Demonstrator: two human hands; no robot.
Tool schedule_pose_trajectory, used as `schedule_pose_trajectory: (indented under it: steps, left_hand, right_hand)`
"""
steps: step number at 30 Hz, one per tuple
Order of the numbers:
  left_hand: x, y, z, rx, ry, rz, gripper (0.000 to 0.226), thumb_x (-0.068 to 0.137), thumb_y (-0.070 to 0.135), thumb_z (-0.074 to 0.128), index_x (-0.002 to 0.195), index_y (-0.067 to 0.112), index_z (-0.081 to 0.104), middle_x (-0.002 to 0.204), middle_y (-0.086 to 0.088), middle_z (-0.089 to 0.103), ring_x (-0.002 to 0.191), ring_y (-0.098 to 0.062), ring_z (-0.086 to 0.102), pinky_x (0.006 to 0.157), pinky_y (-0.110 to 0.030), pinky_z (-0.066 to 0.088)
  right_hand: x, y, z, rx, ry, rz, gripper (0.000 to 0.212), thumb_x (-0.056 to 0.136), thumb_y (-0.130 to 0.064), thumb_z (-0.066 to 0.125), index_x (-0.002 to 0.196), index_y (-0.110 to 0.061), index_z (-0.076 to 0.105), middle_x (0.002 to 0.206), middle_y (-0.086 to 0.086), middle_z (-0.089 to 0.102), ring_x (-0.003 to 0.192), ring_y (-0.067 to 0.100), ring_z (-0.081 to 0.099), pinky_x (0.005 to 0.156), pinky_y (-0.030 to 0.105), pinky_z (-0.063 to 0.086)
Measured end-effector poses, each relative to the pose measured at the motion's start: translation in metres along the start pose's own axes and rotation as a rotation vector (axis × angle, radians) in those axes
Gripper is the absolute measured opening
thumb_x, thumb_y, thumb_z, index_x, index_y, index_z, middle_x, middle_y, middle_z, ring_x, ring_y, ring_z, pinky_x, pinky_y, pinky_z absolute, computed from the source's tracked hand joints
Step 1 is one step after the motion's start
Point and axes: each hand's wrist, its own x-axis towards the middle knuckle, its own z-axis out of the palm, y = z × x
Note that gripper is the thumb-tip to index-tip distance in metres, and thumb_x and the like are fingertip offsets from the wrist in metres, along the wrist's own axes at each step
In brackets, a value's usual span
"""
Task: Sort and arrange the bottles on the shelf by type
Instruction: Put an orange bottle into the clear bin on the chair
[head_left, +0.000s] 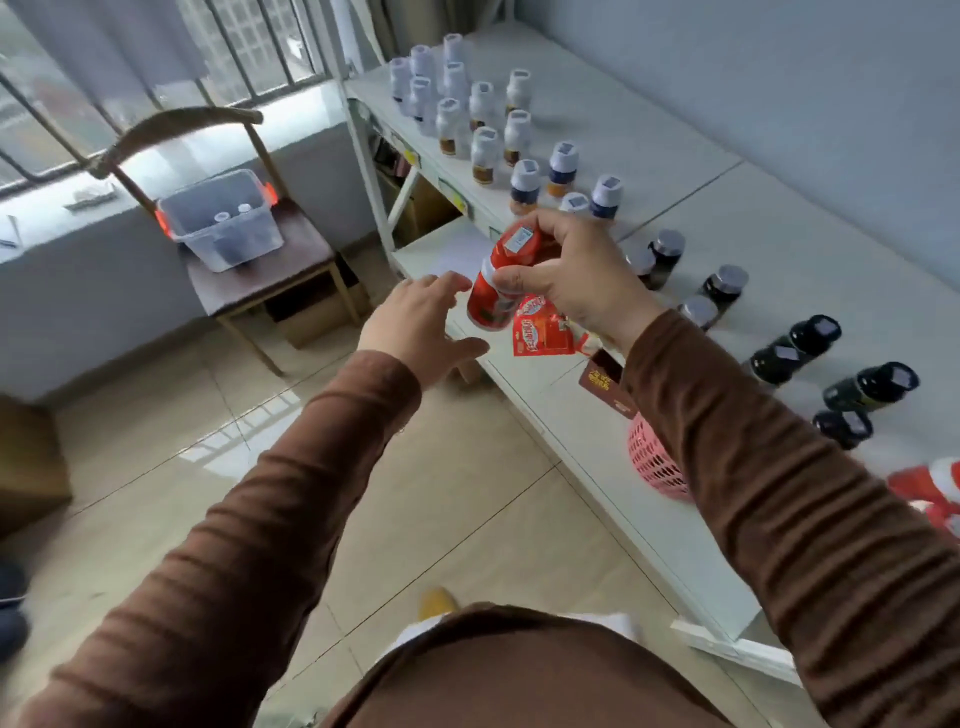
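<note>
My right hand (576, 275) grips a red bottle (501, 280) near its cap, tilted, above the front edge of the white shelf top (649, 119). A red paper tag (540, 332) dangles below it. My left hand (423, 327) is open just left of the bottle, fingers spread, not touching it. Several white-capped bottles (485, 153) stand grouped at the far end of the shelf. Several dark bottles (795, 348) stand and lie on the nearer right part. More red packaging (930, 493) shows at the right edge.
A pink mesh basket (654, 462) sits under the shelf edge beside my right forearm. A clear plastic bin (223, 221) with bottles inside rests on a wooden chair (291, 260) to the left by the window. Cardboard boxes (31, 462) stand on the tiled floor.
</note>
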Motion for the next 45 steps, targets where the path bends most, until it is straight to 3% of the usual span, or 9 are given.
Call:
schedule_pose_trajectory:
  steps: [5,10,15,21,28,36,45]
  left_hand:
    - [0.021,-0.111,-0.036,0.016,0.023,-0.105,0.061,0.072,0.049,0.076,0.125,0.025,0.055,0.113,0.0,0.063,0.102,-0.021,0.055,0.088,-0.034,0.046]
    - [0.067,-0.205,-0.074,0.013,0.02,-0.194,0.061,0.074,0.049,0.077,0.125,0.023,0.056,0.114,-0.002,0.062,0.105,-0.024,0.057,0.089,-0.035,0.047]
    - [0.123,-0.305,-0.101,0.037,-0.016,-0.339,0.065,0.076,0.049,0.074,0.132,0.024,0.052,0.123,-0.001,0.06,0.115,-0.022,0.054,0.095,-0.037,0.047]
    - [0.185,-0.419,-0.138,0.05,-0.081,-0.481,0.058,0.078,0.048,0.072,0.128,0.025,0.054,0.125,0.0,0.058,0.115,-0.021,0.054,0.096,-0.04,0.048]
    - [0.258,-0.552,-0.161,0.092,-0.132,-0.511,0.054,0.079,0.048,0.069,0.125,0.025,0.053,0.126,-0.001,0.057,0.117,-0.023,0.052,0.096,-0.04,0.047]
    - [0.361,-0.698,-0.159,0.114,-0.216,-0.449,0.052,0.082,0.046,0.068,0.127,0.023,0.053,0.123,-0.003,0.055,0.115,-0.025,0.051,0.093,-0.043,0.048]
    - [0.452,-0.803,-0.081,0.16,-0.269,-0.395,0.044,0.085,0.041,0.063,0.123,0.021,0.053,0.12,-0.005,0.055,0.115,-0.028,0.049,0.091,-0.042,0.044]
  right_hand:
    - [0.073,-0.04,0.09,-0.035,-0.064,-0.073,0.038,0.075,-0.028,0.083,0.106,-0.024,0.061,0.106,-0.003,0.064,0.099,0.016,0.061,0.092,0.033,0.053]
    - [0.165,-0.066,0.168,-0.086,-0.143,-0.13,0.043,0.076,-0.029,0.082,0.113,-0.018,0.063,0.098,-0.014,0.056,0.097,0.011,0.057,0.089,0.028,0.051]
    - [0.273,-0.086,0.238,-0.111,-0.209,-0.185,0.043,0.075,-0.031,0.083,0.112,-0.02,0.062,0.109,-0.001,0.064,0.101,0.017,0.06,0.087,0.031,0.053]
    - [0.393,-0.127,0.316,-0.123,-0.293,-0.199,0.043,0.075,-0.032,0.083,0.111,-0.022,0.061,0.107,-0.006,0.062,0.098,0.014,0.059,0.089,0.031,0.053]
    - [0.515,-0.159,0.412,-0.179,-0.328,-0.2,0.042,0.078,-0.035,0.081,0.111,-0.025,0.056,0.11,-0.005,0.06,0.1,0.014,0.058,0.091,0.031,0.052]
    - [0.644,-0.143,0.53,-0.269,-0.214,-0.008,0.05,0.081,-0.034,0.078,0.123,-0.023,0.054,0.123,0.0,0.06,0.113,0.018,0.059,0.101,0.038,0.051]
    - [0.746,-0.054,0.642,-0.351,-0.19,0.123,0.055,0.078,-0.033,0.081,0.124,-0.022,0.053,0.124,0.001,0.058,0.113,0.02,0.058,0.099,0.036,0.049]
